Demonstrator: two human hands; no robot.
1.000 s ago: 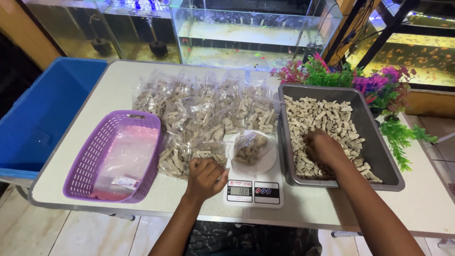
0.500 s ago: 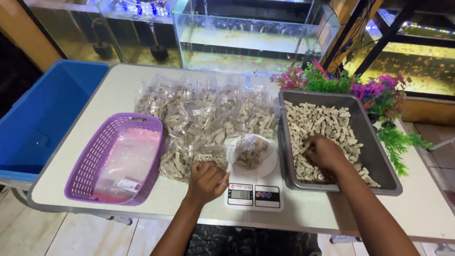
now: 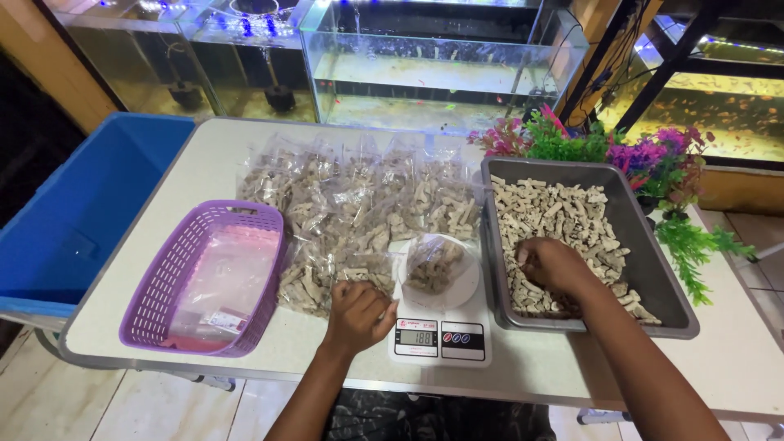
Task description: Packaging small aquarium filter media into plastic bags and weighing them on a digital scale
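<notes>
Weighing bag point(image 3: 433, 265) on scale point(image 3: 442, 327): best topped up few pieces at a time, bag mouth kept wide. Left hand point(image 3: 357, 314) curled loosely at bag's edge beside scale (contact unclear). Right hand point(image 3: 555, 265) down in tray point(image 3: 653, 253), fingers closing on pieces point(image 3: 555, 212).

- Grey tray point(image 3: 653, 269): rectangular, flat on bench at right, part-filled with pale beige ceramic pieces point(image 3: 563, 216).
- Clear bag point(image 3: 433, 263): open, holding some pieces, sitting on white digital scale point(image 3: 441, 335) left of tray.
</notes>
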